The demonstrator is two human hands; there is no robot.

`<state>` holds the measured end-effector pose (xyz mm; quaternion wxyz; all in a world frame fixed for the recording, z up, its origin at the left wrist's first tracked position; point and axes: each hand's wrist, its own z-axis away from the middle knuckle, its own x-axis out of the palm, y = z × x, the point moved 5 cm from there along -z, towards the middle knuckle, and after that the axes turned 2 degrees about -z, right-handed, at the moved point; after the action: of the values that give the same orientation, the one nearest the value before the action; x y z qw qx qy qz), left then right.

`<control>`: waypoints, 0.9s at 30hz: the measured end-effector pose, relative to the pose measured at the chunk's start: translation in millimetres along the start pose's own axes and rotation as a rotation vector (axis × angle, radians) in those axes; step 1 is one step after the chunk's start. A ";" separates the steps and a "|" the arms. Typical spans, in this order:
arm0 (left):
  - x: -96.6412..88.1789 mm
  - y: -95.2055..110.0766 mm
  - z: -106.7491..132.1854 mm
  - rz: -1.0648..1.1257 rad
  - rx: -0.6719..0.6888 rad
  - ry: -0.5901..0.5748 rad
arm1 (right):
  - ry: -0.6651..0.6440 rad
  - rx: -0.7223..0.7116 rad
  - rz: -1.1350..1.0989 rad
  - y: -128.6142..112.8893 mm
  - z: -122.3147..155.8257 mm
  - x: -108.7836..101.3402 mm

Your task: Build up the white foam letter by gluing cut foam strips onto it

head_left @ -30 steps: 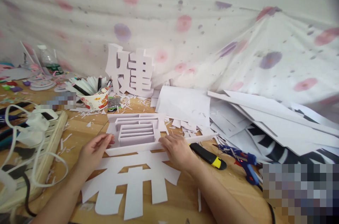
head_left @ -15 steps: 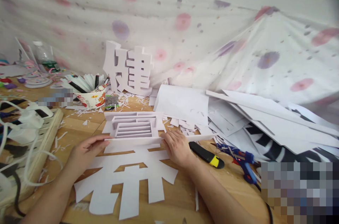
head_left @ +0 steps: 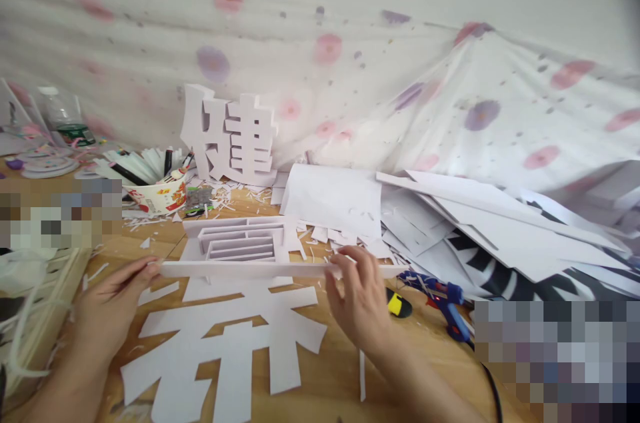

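A long, narrow white foam-board strip [head_left: 250,269] is stretched level between my hands, edge toward me. My left hand [head_left: 117,300] pinches its left end between thumb and fingers. Farther along to the right, my right hand [head_left: 359,300] grips the strip with thumb and curled fingers. Below it lies a flat white cut-out character [head_left: 235,336] on the wooden table; its upper edge is partly covered by the strip. Just behind is a white piece with raised strip walls [head_left: 240,246], its near side hidden by the strip.
A finished raised white character [head_left: 240,136] stands at the back. A paper bowl [head_left: 160,198] of markers is at left. A blue glue gun [head_left: 443,296] and a black-and-yellow cutter [head_left: 399,304] lie right, near piled white boards [head_left: 500,223]. Scraps litter the table [head_left: 330,403].
My hands have moved apart: the left to the strip's left end, the right further right. The strip now reaches further left, across the cut-out's top. The view has shifted slightly.
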<state>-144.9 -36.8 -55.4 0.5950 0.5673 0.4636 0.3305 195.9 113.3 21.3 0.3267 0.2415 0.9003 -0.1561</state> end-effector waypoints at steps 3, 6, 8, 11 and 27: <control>1.9 8.6 5.6 -0.010 -0.021 0.010 | -0.023 0.039 0.084 26.7 18.9 -16.6; 4.9 18.5 12.1 -0.020 -0.043 0.017 | -0.049 0.133 0.118 54.8 44.3 -17.7; 6.7 21.6 14.9 -0.047 -0.058 0.015 | -0.128 0.160 0.138 67.0 59.2 -7.8; 8.3 19.2 14.7 -0.040 -0.048 0.001 | -0.262 0.145 0.168 74.8 71.3 12.6; 18.5 31.5 23.1 -0.214 0.053 -0.129 | -0.653 0.204 -0.383 53.4 51.7 -40.0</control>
<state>-112.8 -23.9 -29.5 0.6403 0.5503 0.4908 0.2154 278.0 121.8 3.1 0.5355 0.0379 0.7575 -0.3714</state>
